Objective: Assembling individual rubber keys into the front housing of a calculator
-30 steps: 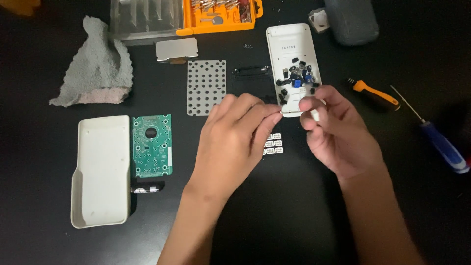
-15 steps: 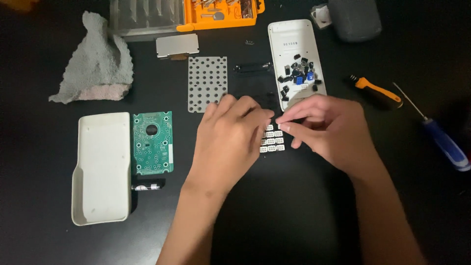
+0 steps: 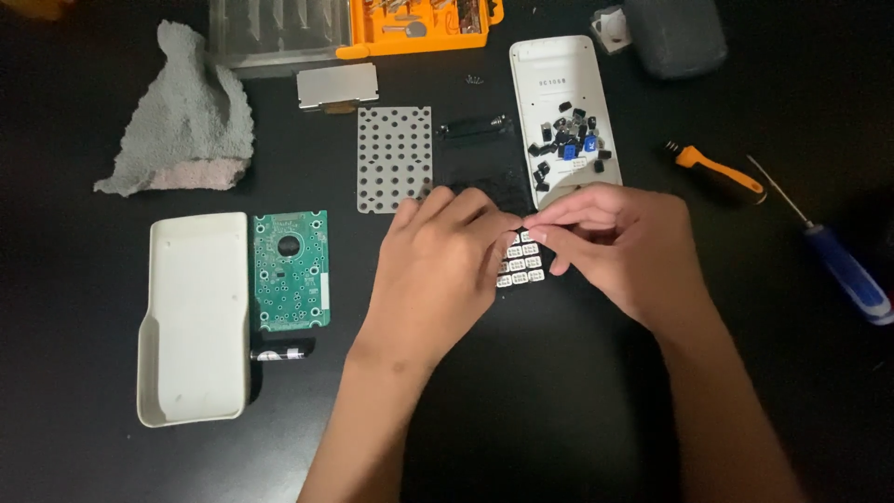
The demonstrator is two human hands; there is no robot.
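Note:
A black key frame point(image 3: 480, 160) lies flat in the middle, with rows of small white keys point(image 3: 521, 268) set in its near end. My left hand point(image 3: 447, 265) rests curled on the frame's near part and presses it down. My right hand point(image 3: 619, 244) pinches a small white key point(image 3: 529, 234) between thumb and forefinger, right at the top row of the seated keys, fingertips touching those of the left hand. Behind lies a white front shell point(image 3: 557, 67) that holds a pile of loose dark and blue keys point(image 3: 564, 149).
Left of the frame lie a grey dotted rubber sheet point(image 3: 395, 156), a green circuit board point(image 3: 291, 270), a white back shell point(image 3: 193, 317), a battery point(image 3: 279, 352) and a grey cloth point(image 3: 182, 121). An orange bit case point(image 3: 419, 23) stands behind; an orange screwdriver point(image 3: 715, 173) and a blue screwdriver point(image 3: 843, 270) lie right.
My right hand came down and left from the shell of loose keys to the frame, carrying a white key. The left hand stayed on the frame.

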